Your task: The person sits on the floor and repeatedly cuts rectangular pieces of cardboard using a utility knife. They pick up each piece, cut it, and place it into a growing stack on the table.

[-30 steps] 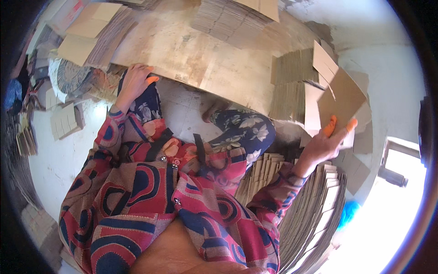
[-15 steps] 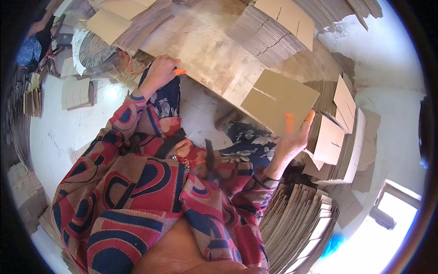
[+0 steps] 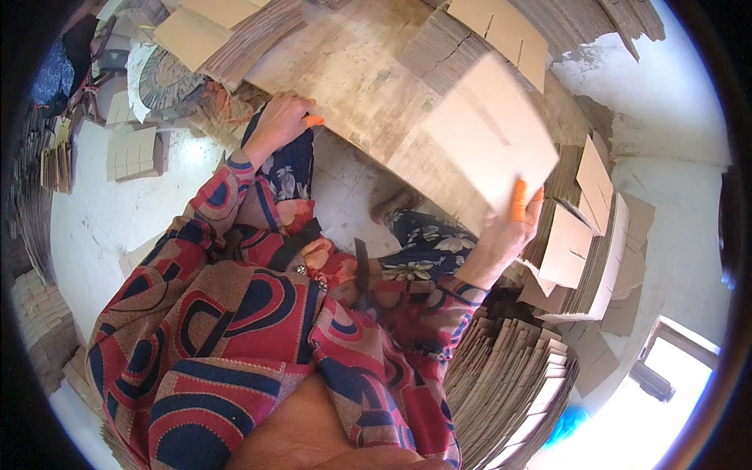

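Tilted above the right part of a wooden board (image 3: 352, 102), a cardboard sheet (image 3: 489, 129) with a short slit is blurred by motion. My right hand (image 3: 509, 231) grips its near right corner, an orange cover on one finger. At the board's near left edge, above my knee, is my left hand (image 3: 280, 121). Its fingers are curled together, and one digit with an orange cover (image 3: 313, 121) points right. What lies under those fingers is hidden.
Stacks of slit cardboard stand on the board at the far left (image 3: 243, 43) and far right (image 3: 501, 31). More cardboard piles (image 3: 572, 247) lean right of my hand, and upright sheets (image 3: 509, 384) stand below. A round ridged object (image 3: 168, 82) lies at upper left.
The cardboard sheet has lifted and tilted away from the board, and its face looks paler. My right hand has shifted slightly right with it. My left hand has stayed almost in place.
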Tool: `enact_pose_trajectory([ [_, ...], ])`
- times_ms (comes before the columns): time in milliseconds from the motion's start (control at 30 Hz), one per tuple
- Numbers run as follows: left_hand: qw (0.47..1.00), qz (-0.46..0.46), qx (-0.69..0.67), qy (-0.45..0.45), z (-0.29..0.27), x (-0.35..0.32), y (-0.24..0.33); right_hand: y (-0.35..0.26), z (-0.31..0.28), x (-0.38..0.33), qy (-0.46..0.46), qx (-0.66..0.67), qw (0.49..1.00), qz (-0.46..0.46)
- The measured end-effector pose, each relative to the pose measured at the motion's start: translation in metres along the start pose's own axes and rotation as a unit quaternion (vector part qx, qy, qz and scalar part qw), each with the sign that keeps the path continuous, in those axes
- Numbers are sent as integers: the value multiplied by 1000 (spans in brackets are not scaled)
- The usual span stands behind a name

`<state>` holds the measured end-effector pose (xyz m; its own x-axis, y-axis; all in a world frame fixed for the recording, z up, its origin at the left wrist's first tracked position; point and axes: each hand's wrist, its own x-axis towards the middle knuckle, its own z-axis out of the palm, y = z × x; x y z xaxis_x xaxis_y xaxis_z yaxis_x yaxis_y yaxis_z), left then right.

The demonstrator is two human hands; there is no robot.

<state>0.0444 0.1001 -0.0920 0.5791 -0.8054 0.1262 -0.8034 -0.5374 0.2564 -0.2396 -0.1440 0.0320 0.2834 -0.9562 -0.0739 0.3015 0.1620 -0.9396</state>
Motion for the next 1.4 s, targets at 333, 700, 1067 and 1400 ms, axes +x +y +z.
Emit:
enact_pose_trajectory([
  [333, 999, 18, 23, 16, 1, -2, 0, 107, -52, 30, 30, -228, 949, 217],
  [700, 1000, 11, -6, 2, 0, 1, -1, 105, -54, 33, 81, -58, 971, 217],
  [1067, 999, 18, -37, 15, 9, -1, -8, 144, -69, 45, -15, -125, 964, 233],
  [1400, 998, -29, -45, -25, 2, -3, -3, 135, -54, 38, -100, -233, 928, 272],
])
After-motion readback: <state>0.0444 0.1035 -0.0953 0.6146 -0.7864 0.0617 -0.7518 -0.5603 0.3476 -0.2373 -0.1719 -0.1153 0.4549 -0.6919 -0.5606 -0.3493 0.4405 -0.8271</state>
